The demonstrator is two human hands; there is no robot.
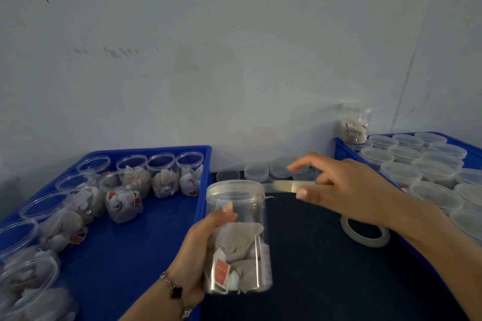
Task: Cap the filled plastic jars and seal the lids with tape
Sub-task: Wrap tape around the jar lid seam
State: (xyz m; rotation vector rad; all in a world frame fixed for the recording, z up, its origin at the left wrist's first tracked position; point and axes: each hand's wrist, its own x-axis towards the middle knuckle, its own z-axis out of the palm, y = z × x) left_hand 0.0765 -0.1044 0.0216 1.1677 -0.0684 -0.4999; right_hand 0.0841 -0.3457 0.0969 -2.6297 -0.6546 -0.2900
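Over the dark table, left hand gripping capped jar, right hand pinching tape strip at lid

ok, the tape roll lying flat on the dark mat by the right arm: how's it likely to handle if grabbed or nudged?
The tape roll is a thin, open ring, so probably light and easy to slide. Lying flat, it shouldn't roll unless tipped on edge. The strip stretched from the jar lid to the right hand looks thin and limp, so any loose end likely flops and sticks.
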